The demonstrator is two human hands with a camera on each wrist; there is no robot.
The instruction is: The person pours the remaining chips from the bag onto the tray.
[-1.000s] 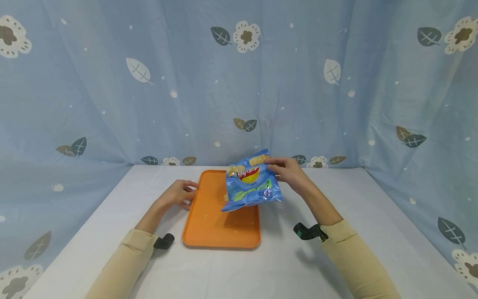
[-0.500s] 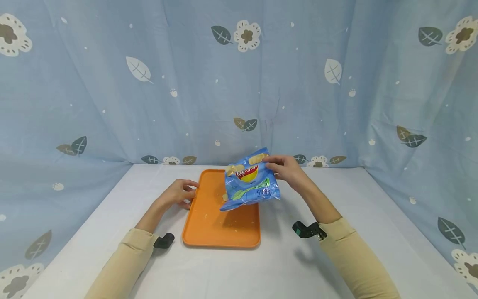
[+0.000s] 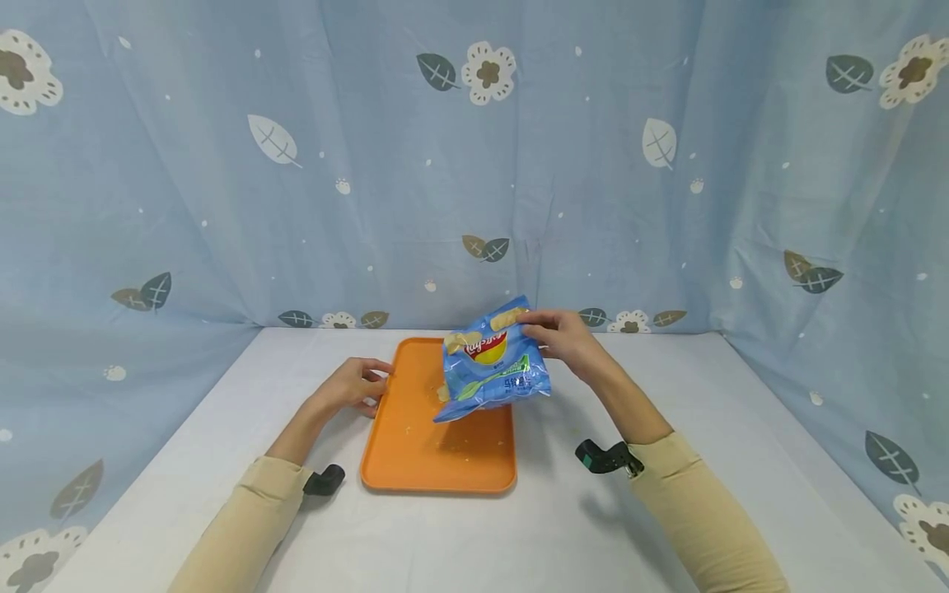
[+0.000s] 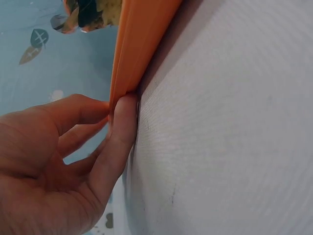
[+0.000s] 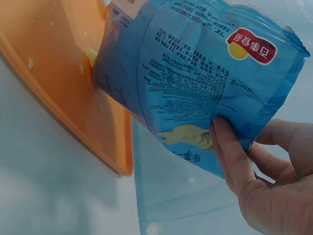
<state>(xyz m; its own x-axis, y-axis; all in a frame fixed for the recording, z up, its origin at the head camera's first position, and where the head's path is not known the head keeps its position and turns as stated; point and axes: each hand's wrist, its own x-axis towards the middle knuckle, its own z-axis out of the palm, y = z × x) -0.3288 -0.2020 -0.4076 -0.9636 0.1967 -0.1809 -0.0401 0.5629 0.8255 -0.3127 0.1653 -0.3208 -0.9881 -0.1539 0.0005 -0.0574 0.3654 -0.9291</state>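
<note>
1. Two hands of mine are in sight; I call twelve o'clock straight away from me, judged from the middle of the orange tray (image 3: 415,457).
2. My left hand (image 3: 350,385) pinches the tray's rim at about ten o'clock. The left wrist view shows fingertips against one side of the rim and another digit low along the outer wall; what grips underneath is hidden.
3. My right hand (image 3: 567,342) grips the blue chip bag (image 3: 489,375) near the bag's own two o'clock. Some fingertips press its printed face; others go behind it, out of my sight.
4. The bag hangs tilted over the tray between one and two o'clock, covering the rim there. Its shadow falls on the tray, but I can't tell whether its lowest corner touches.
5. A pale yellow piece (image 3: 443,393) shows near the tray's middle, towards twelve, partly hidden by the bag. Tiny crumbs (image 5: 31,63) are too small to make out.
6. The bag's small print is too fine for me to read.
7. In the left wrist view a silvery, yellowish shape (image 4: 98,14) is cut off above; I can't identify it.
8. My left sleeve (image 3: 237,527) and right sleeve (image 3: 704,511) run off the bottom, over the white tabletop (image 3: 415,543).
</note>
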